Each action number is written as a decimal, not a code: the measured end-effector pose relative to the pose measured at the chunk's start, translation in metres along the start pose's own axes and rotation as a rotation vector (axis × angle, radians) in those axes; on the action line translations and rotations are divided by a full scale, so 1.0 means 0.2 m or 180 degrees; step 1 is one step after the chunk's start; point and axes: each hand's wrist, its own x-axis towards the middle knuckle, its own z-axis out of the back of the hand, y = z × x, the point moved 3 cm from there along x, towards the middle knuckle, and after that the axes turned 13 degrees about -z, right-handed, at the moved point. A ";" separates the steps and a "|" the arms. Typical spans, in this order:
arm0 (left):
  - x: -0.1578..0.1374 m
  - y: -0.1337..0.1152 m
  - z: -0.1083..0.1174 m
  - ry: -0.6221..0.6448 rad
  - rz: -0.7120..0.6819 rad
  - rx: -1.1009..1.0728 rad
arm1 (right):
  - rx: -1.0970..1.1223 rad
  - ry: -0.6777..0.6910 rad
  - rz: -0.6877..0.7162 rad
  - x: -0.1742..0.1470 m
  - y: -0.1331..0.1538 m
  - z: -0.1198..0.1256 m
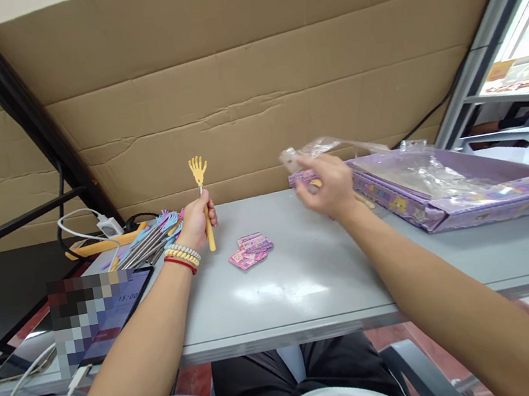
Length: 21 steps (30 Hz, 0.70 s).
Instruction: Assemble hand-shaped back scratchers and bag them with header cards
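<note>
While my left hand (200, 219) grips the yellow scratcher (198, 170), which I judge light and stiff, best held by its handle (211, 236), my right hand (327, 182) pinches limp, slippery-looking clear film (324, 145).

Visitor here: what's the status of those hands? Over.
Left hand: gripping yellow hand-shaped stick, upright. Right hand: at clear plastic, grip unclear. Pink cards: on table, just right of the stick. Purple box: close beside right hand.

Makeshift workspace, gray desk (323, 306), cardboard backing (255, 112), metal post (24, 110), white charger (109, 226), red tiles (193, 379)
</note>
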 end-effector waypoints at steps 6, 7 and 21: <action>-0.03 0.02 -0.04 0.0352 -0.0060 0.0111 | 0.0526 0.0703 0.0770 -0.12 0.30 -0.13; -0.03 0.02 -0.05 0.0370 -0.0124 0.0038 | 0.0669 0.0860 0.0594 -0.13 0.31 -0.14; -0.03 0.04 -0.03 0.0334 0.0198 0.0330 | 0.2385 0.1551 -0.1708 -0.11 0.23 -0.15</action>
